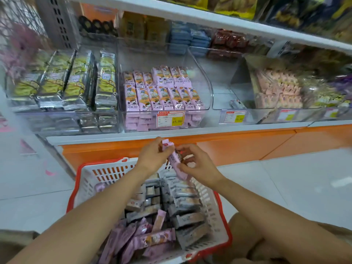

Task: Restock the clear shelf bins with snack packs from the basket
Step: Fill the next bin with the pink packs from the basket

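My left hand (152, 155) and my right hand (198, 164) meet above the far rim of the white basket with a red rim (106, 174). Together they hold pink snack packs (175, 161): my left hand grips the top end, my right hand pinches the lower end and holds further small packs. Below lie several pink packs (148, 239) and grey packs (186, 206) in the basket. The clear bin (207, 88) straight ahead on the shelf holds rows of matching pink packs (162, 92) and has open room on its right side.
A bin of yellow-and-silver packs (62, 82) stands to the left. To the right, a clear bin (228, 113) is nearly bare, then one with peach packs (280, 90). An upper shelf edge (209, 21) overhangs. The orange shelf base (228, 147) meets white floor tiles.
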Motion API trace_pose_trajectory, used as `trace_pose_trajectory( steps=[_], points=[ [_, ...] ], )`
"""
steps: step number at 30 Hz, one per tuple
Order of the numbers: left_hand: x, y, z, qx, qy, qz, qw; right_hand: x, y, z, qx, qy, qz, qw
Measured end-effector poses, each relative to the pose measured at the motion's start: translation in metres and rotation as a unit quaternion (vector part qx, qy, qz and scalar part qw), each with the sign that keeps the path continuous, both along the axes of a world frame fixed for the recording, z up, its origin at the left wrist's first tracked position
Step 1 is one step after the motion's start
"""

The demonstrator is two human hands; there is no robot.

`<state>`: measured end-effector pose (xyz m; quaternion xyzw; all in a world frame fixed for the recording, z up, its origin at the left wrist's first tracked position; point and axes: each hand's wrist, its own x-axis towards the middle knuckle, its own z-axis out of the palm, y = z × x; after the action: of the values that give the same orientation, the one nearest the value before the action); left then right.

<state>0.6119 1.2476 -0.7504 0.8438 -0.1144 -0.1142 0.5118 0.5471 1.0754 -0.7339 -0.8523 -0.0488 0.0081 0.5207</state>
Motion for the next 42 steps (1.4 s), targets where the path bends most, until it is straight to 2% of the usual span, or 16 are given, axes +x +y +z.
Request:
trace_pose_trajectory(
  steps=[3, 8, 12, 14, 16, 17, 20, 23, 30, 38, 42],
  points=[
    [-0.003, 0.002, 0.021, -0.014, -0.030, 0.032, 0.999, -0.006, -0.002, 0.020, -0.019, -0.018, 0.024, 0.999],
    [-0.016, 0.006, 0.055, -0.089, -0.072, 0.071, 0.991, -0.018, -0.010, 0.060, -0.036, -0.038, 0.062, 0.997],
    [-0.018, 0.012, 0.076, -0.091, -0.161, 0.090, 0.979, -0.010, -0.009, 0.081, -0.018, -0.072, 0.030, 0.997],
    [-0.012, 0.024, 0.081, -0.045, -0.279, 0.120, 0.952, 0.004, -0.003, 0.093, -0.022, -0.108, 0.007, 0.994],
    [-0.002, 0.041, 0.078, 0.065, -0.393, 0.125, 0.909, 0.021, 0.007, 0.107, -0.031, -0.140, -0.016, 0.990],
    [0.003, 0.050, 0.074, 0.124, -0.422, 0.117, 0.890, 0.031, 0.013, 0.114, -0.033, -0.150, -0.029, 0.988],
    [0.012, 0.072, 0.059, 0.268, -0.430, 0.071, 0.859, 0.070, 0.033, 0.125, -0.045, -0.162, -0.072, 0.983],
    [0.017, 0.081, 0.046, 0.326, -0.442, 0.036, 0.835, 0.114, 0.049, 0.127, -0.077, -0.150, -0.108, 0.980],
    [0.031, 0.079, 0.030, 0.335, -0.490, 0.054, 0.803, 0.198, 0.075, 0.118, -0.190, -0.142, -0.156, 0.959],
    [0.040, 0.076, 0.017, 0.349, -0.518, 0.079, 0.777, 0.231, 0.092, 0.106, -0.251, -0.115, -0.168, 0.947],
    [0.039, 0.077, 0.018, 0.345, -0.502, 0.075, 0.790, 0.237, 0.095, 0.099, -0.264, -0.115, -0.163, 0.944]
  ],
)
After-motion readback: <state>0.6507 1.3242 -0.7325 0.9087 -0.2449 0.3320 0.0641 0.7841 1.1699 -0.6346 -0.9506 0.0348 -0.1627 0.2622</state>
